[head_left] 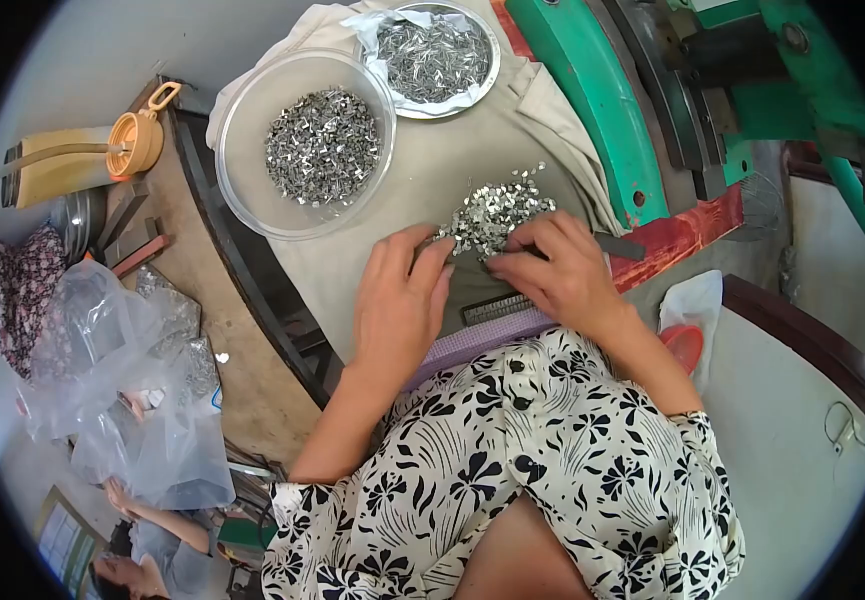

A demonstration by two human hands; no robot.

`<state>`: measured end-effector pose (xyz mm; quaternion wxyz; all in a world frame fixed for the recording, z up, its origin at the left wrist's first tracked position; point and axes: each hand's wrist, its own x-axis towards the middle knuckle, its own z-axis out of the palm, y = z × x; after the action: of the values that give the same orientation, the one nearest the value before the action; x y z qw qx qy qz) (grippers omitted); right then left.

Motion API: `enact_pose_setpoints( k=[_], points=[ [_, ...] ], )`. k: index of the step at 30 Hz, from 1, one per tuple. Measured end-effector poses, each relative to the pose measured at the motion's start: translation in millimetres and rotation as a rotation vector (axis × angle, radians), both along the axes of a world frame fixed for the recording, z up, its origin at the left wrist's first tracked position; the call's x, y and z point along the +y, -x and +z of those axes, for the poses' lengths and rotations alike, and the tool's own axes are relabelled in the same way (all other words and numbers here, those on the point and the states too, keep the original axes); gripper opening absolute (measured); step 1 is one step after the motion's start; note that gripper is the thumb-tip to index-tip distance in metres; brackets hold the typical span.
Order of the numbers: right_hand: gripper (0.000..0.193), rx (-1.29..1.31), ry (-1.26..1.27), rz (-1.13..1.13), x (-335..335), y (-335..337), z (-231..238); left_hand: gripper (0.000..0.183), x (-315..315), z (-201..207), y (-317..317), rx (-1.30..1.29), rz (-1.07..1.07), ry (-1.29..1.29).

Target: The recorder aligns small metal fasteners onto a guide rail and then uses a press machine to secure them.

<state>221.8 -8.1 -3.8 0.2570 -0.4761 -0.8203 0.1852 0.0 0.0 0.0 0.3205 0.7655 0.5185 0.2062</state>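
A loose pile of small shiny metal pieces [497, 215] lies on the beige cloth [422, 190] in front of me. At the pile's left edge is my left hand [399, 292], its fingers bent and drawn together. My right hand [564, 268] rests at the right edge, thumb and fingers pinched together close to the near side. What either set of fingertips holds is too small to make out. Just below the hands lies a dark, ridged strip-shaped block [497, 308], partly covered by my right hand, beside a purple textured edge [482, 338].
A clear round tub [232, 190] of small metal parts stands left; behind, a lined metal bowl [495, 75] holds thin metal pieces. Green machinery [592, 110] borders the right. Plastic bags [142, 400] and an orange-lidded container [135, 145] are at left. Another person [167, 550] sits lower left.
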Motion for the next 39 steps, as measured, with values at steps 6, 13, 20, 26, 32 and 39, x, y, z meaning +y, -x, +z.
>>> enact_pose_setpoints(
  k=[6,13,20,26,32,39],
  points=[
    [0.024,-0.036,-0.133,-0.094,34.4,4.3,-2.3,0.032,5.3,-7.1,-17.7,-0.004,-0.022,-0.148],
    [0.018,-0.011,0.072,0.096,11.4,-17.0,8.8,0.028,3.2,-9.4,-11.6,-0.081,-0.090,-0.160],
    [0.015,-0.071,-0.088,-0.085,38.0,-3.7,-1.2,0.014,17.7,-12.6,-25.8,-0.033,-0.042,-0.177],
    [0.018,0.040,0.045,0.074,30.8,-12.7,12.0,0.017,22.5,-6.2,-12.9,-0.024,0.020,-0.217],
    [0.017,-0.028,0.025,0.027,16.1,-11.5,3.8,0.021,0.9,-7.8,-5.6,-0.074,-0.002,-0.173],
    [0.015,-0.031,-0.104,-0.099,37.2,-2.0,0.7,0.021,-1.5,-5.5,-19.0,-0.011,-0.009,-0.127]
  ],
)
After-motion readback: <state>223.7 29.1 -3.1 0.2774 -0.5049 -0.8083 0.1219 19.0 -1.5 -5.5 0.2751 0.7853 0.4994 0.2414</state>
